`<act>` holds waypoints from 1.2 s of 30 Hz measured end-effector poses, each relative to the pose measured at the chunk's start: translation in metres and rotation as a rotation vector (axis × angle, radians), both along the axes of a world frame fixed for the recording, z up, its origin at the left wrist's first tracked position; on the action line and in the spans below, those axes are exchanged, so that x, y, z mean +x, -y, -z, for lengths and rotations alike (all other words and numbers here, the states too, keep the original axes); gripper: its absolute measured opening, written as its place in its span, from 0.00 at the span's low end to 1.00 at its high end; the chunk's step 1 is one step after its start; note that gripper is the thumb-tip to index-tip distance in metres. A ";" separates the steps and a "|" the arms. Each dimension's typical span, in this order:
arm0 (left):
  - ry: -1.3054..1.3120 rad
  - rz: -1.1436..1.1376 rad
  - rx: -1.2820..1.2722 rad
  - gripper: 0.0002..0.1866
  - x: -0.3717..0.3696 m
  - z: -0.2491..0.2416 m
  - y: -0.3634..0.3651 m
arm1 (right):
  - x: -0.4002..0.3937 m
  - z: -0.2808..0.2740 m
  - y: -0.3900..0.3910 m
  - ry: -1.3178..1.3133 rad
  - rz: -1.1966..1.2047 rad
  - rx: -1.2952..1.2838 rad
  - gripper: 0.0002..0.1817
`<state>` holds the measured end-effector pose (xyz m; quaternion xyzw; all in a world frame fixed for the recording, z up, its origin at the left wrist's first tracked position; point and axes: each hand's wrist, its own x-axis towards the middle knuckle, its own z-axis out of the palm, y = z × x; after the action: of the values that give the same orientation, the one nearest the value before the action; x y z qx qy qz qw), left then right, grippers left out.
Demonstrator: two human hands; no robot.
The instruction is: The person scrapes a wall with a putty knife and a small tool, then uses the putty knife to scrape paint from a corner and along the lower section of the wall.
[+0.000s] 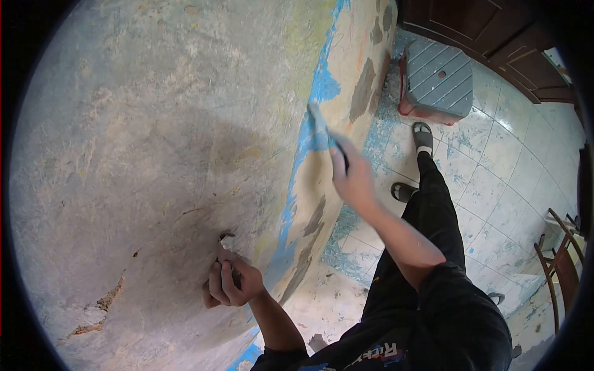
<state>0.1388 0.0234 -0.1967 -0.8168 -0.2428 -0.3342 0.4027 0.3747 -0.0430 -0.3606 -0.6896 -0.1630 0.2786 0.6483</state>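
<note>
mottled grey wall [154, 154]: left of the right grip [348, 170], edged by flaking blue paint [325, 85]. paint-spattered tiled floor [482, 185]: right of the right grip. grey-topped stool [439, 80]: beyond it, near dark panelled woodwork [473, 21]. glare [500, 120]: on tiles.

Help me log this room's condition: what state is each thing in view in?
Right hand: closed round the tool's handle
Tool: motion-blurred, its end at the blue paint
Left hand: fingers curled, near the wall; grip unclear
Wall: blotchy, chipped at lower left
Blue paint: patchy, ragged-edged
Floor: tiled, marked and littered
Stool: upright
Sandals: worn
</note>
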 end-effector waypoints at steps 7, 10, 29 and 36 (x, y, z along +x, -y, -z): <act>0.000 -0.007 0.021 0.13 0.005 0.001 -0.003 | -0.007 0.006 0.008 0.136 0.011 0.013 0.18; -0.021 -0.012 -0.003 0.13 0.000 -0.002 0.002 | -0.016 -0.004 0.012 0.041 -0.020 0.002 0.18; -0.036 -0.031 -0.007 0.15 -0.002 0.000 0.004 | -0.021 -0.003 0.015 -0.029 -0.064 -0.012 0.19; -0.033 -0.024 -0.014 0.15 0.001 0.000 0.003 | -0.005 -0.007 0.002 -0.002 -0.011 -0.042 0.19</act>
<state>0.1399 0.0204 -0.1964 -0.8221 -0.2483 -0.3141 0.4049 0.3701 -0.0451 -0.3539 -0.7019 -0.1602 0.2865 0.6321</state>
